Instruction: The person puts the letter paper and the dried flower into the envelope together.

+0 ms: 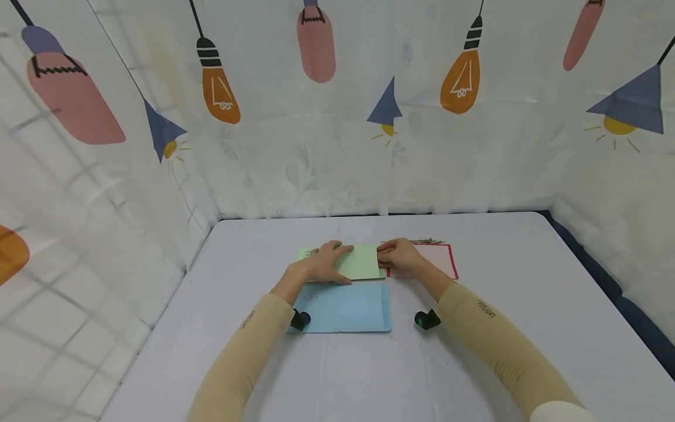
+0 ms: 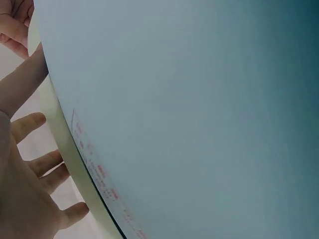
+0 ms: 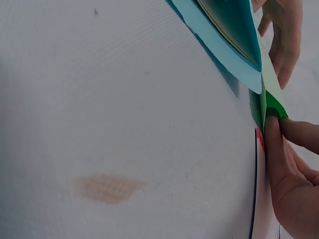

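A pale green envelope (image 1: 364,262) lies flat toward the back of the table. My left hand (image 1: 326,264) rests on it with fingers spread, holding nothing. At its right end my right hand (image 1: 401,256) pinches the green flap (image 3: 275,104) between thumb and finger. Just in front lies a light blue envelope (image 1: 345,310), which fills most of the left wrist view. In the right wrist view the blue envelope's end gapes, with layered paper edges inside. To the right, partly under my right hand and wrist, lies a pale pink card (image 1: 439,261) with a red border.
A dried sprig (image 1: 428,241) lies along the card's far edge. The white table (image 1: 501,252) meets a patterned curtain (image 1: 337,152) at the back and left. Black wrist cameras (image 1: 427,320) hang below both sleeves; the left one overlaps the blue envelope.
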The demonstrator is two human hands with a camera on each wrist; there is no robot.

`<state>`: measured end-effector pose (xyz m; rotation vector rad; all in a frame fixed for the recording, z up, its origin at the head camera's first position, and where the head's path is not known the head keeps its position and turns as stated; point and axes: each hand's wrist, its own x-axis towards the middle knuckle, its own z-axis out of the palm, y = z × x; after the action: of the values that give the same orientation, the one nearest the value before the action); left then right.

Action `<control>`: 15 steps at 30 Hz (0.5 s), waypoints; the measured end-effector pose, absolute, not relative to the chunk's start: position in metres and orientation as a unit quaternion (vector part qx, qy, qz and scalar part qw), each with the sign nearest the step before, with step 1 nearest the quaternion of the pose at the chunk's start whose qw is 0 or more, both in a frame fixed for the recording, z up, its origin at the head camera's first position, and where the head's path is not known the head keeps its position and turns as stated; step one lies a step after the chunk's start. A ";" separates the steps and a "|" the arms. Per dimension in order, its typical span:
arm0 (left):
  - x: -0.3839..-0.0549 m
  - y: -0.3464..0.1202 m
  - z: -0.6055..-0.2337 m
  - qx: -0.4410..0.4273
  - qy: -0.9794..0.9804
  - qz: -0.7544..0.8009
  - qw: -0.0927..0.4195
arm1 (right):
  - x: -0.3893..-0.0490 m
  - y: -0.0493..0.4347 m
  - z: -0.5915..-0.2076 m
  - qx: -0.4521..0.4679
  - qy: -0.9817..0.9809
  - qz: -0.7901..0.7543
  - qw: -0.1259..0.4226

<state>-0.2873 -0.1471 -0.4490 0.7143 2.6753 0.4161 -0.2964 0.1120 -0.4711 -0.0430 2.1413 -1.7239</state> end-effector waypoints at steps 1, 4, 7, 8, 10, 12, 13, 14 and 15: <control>-0.288 -0.147 -0.449 0.251 0.942 0.145 0.171 | -0.297 0.112 -0.471 -0.019 0.767 -0.612 0.195; -0.291 -0.149 -0.448 0.252 0.942 0.136 0.173 | -0.297 0.114 -0.472 -0.029 0.777 -0.597 0.196; -0.293 -0.151 -0.447 0.259 0.941 0.132 0.174 | -0.297 0.116 -0.471 -0.045 0.796 -0.572 0.192; -0.293 -0.151 -0.447 0.260 0.941 0.132 0.172 | -0.298 0.116 -0.471 -0.048 0.799 -0.567 0.193; -0.294 -0.152 -0.446 0.264 0.940 0.133 0.169 | -0.297 0.118 -0.471 -0.059 0.812 -0.550 0.186; -0.294 -0.152 -0.445 0.265 0.940 0.134 0.165 | -0.297 0.121 -0.472 -0.069 0.816 -0.545 0.182; -0.294 -0.152 -0.445 0.265 0.941 0.134 0.163 | -0.297 0.122 -0.473 -0.072 0.815 -0.546 0.179; -0.294 -0.152 -0.445 0.265 0.941 0.134 0.163 | -0.296 0.124 -0.473 -0.073 0.812 -0.552 0.176; -0.294 -0.152 -0.446 0.266 0.941 0.135 0.161 | -0.295 0.127 -0.473 -0.075 0.808 -0.559 0.173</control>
<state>-0.2936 -0.1517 -0.4455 0.7589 2.6864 0.3853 -0.2949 0.1271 -0.4728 -0.2126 2.2909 -1.5843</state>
